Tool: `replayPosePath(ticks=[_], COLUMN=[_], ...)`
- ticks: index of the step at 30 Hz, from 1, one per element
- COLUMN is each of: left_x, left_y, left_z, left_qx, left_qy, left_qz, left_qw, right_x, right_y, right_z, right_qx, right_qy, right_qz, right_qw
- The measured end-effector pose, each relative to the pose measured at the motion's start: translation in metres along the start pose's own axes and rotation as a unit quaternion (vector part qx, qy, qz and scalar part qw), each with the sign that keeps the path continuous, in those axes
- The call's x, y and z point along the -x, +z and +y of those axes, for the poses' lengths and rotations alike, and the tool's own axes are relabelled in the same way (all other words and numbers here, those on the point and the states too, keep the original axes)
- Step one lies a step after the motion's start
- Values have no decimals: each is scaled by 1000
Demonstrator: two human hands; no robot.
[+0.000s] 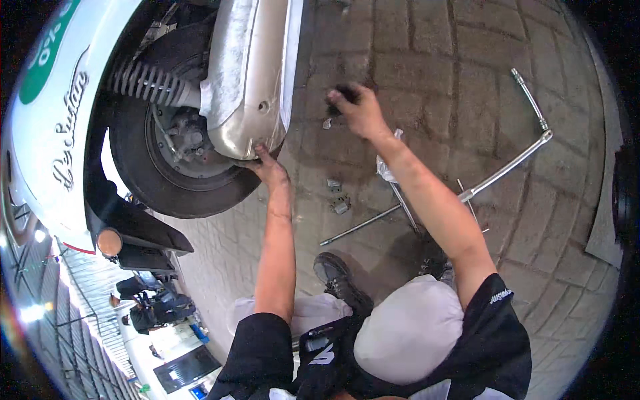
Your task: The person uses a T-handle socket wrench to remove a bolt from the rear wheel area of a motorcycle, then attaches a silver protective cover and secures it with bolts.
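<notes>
The muffler (247,80), silver with a rounded lower end, stands along the scooter's rear wheel (193,190). My left hand (270,168) grips that lower end, thumb on its face and the other fingers out of sight beneath. To the right, apart from the muffler, my right hand (363,117) is over the paving with its fingers curled. A dark patch shows between its thumb and fingers; blur hides what it is. Near that hand lie a small pale piece (327,123) and a crumpled clear plastic bag (387,167).
A long-handled socket wrench (503,171) lies across the brick paving (427,60) at right, with a thin T-shaped rod (465,193) by it. Small metal parts (341,204) sit before my shoe (337,273). The scooter's white body (50,147) fills the left; people (150,310) are beyond.
</notes>
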State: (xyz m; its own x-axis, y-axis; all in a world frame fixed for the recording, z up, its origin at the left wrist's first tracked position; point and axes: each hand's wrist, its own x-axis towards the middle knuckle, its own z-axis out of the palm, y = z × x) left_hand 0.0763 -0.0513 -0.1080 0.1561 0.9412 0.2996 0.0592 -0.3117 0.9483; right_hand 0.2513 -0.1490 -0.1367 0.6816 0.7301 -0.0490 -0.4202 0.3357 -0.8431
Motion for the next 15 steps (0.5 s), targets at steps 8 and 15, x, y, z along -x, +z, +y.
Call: replayPosePath(ticks=[8,15], left_x=[-2,-10], left_y=[-4,-12], left_z=[-3,12], left_qx=[-18,4], left_qy=[-42,-45], left_qz=[28,12], left_qw=[999,999], right_x=[1,6], right_y=[4,1], right_z=[18,20], right_qx=[12,10], right_qy=[43,55], right_qz=[-63,-61], right_qw=[997,997])
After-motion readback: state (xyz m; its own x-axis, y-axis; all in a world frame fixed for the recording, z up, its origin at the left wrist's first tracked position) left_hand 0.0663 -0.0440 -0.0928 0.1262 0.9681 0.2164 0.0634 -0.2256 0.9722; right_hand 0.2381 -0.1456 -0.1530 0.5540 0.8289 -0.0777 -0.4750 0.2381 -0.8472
